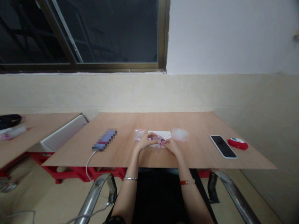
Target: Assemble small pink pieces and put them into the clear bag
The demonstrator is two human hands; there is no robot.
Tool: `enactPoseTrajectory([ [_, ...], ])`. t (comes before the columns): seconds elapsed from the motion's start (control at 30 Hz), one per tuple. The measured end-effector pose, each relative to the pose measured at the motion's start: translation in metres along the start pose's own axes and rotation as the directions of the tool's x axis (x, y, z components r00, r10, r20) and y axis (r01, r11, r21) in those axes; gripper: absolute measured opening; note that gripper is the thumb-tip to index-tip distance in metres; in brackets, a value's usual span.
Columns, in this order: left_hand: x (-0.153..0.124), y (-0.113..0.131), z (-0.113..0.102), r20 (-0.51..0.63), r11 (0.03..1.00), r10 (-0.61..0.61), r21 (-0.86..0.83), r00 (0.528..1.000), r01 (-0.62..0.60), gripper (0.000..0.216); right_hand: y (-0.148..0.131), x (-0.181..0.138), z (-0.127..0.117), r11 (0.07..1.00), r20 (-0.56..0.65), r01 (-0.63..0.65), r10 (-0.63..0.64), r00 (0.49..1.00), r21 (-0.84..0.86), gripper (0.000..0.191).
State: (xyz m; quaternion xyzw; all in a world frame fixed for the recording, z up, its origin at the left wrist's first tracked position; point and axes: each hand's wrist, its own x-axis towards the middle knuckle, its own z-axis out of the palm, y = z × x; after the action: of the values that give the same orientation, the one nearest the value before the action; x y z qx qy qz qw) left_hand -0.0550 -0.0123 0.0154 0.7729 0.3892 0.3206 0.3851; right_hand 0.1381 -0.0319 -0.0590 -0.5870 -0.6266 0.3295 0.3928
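Observation:
My left hand (145,141) and my right hand (172,145) meet over the middle of a wooden table (191,123). Together they pinch a small pink item in a clear plastic bag (160,142), held just above a white sheet of paper (163,134). A small clear bag with pink contents (139,135) lies just left of my left hand. A pile of empty clear bags (180,134) lies just right of the paper, beyond my right hand.
A blurred-out device (105,140) with a white cable (88,161) lies at the table's left. A black phone (223,146) and a red and white object (237,143) lie at the right. Chrome chair arms (98,189) flank my lap. A second table (35,127) stands to the left.

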Motion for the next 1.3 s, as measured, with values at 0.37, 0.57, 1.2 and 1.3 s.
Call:
enactPoseTrajectory([
  [0.37,0.0,-0.002,0.003,0.066,0.997,-0.006,-0.076,0.998,0.011,0.037,-0.06,-0.004,-0.019,0.942,-0.168,0.172,-0.127,0.978,0.289,0.027],
  [0.57,-0.002,0.001,0.001,0.101,0.997,0.004,-0.078,0.995,0.004,0.037,-0.066,-0.011,-0.017,0.939,0.092,0.211,-0.243,0.966,0.27,0.032],
  [1.2,-0.002,0.002,0.0,0.021,1.0,-0.011,0.007,1.0,0.011,0.037,0.007,-0.001,-0.007,0.984,-0.154,-0.106,0.084,0.984,-0.143,0.018],
  [1.3,-0.001,-0.001,0.0,0.023,1.0,0.002,0.005,1.0,-0.002,0.037,0.01,0.0,-0.006,0.977,-0.158,-0.135,0.109,0.981,-0.163,0.013],
])
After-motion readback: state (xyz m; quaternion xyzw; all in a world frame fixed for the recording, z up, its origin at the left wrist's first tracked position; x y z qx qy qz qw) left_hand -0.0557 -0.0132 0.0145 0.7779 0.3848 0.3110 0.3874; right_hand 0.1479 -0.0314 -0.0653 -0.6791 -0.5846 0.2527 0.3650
